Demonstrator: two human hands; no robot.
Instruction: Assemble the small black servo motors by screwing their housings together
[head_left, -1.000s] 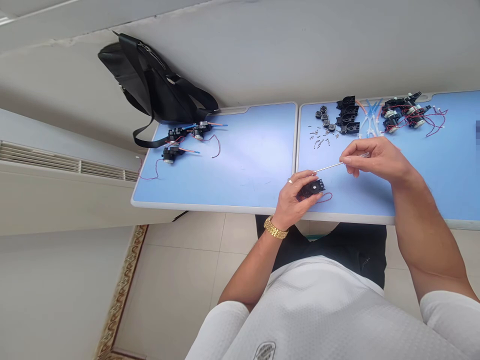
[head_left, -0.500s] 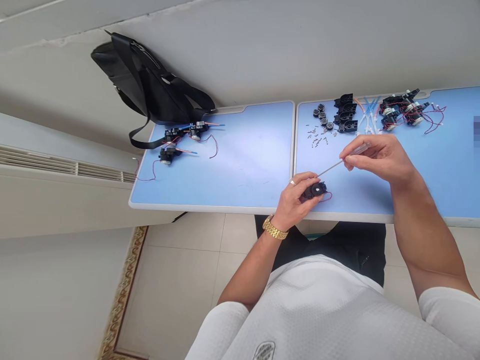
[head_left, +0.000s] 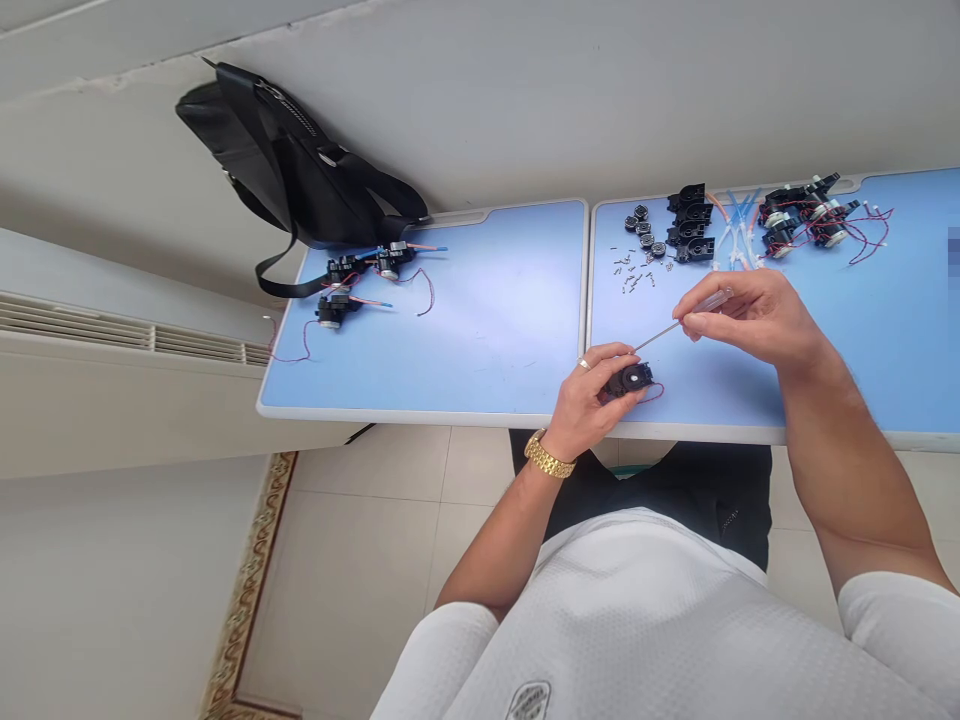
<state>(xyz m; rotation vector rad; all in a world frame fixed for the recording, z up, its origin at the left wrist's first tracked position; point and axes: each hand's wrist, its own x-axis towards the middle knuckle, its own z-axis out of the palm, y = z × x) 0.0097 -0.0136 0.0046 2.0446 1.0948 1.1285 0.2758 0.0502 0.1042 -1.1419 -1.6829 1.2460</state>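
My left hand (head_left: 589, 400) is closed round a small black motor part (head_left: 628, 380) with a red wire, held at the near edge of the blue table (head_left: 487, 330). My right hand (head_left: 746, 315) pinches a thin screwdriver (head_left: 679, 322) with a clear handle; its metal tip points down-left at the part. A gold watch sits on my left wrist.
Loose screws (head_left: 636, 275), round black pieces (head_left: 646, 232), black housings (head_left: 691, 225), thin tubes (head_left: 736, 232) and wired assemblies (head_left: 814, 222) lie at the table's far right. More wired assemblies (head_left: 360, 280) lie far left beside a black bag (head_left: 292, 160). A radiator (head_left: 127, 340) stands at left.
The part in my left hand has turned so its round face shows. My right hand with the screwdriver has shifted slightly; the view has drifted a little.
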